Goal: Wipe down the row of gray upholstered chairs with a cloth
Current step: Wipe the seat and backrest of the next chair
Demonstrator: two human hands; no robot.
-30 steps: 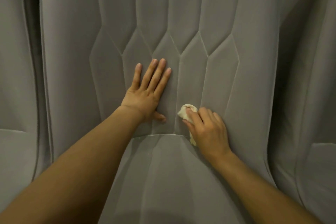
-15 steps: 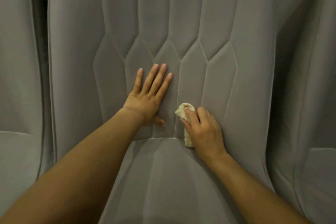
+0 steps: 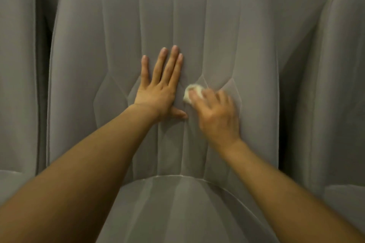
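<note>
Both hands have climbed from the crease just above the seat to the middle of the backrest, and the view now takes in the rounded top of the middle gray upholstered chair. The left hand lies flat on the quilted fabric, its fingers straight and close together, thumb out to the right, holding nothing; it seems to brace the panel. Just right of it, the right hand is blurred, its fingers curled over a small crumpled cream cloth pressed against the backrest, with only the left part of the wad showing past the fingertips.

The step in hand looks like wiping this chair's backrest along its stitched panels. The next move probably calls for carrying the cloth toward the far, upper part of the backrest, well beyond both hands, and shifting the bracing hand out of its path. The gray seat cushion nearest the camera and the matching gray chairs at the left and right edges likely remain to be done. No brand, label or writing is readable anywhere.
</note>
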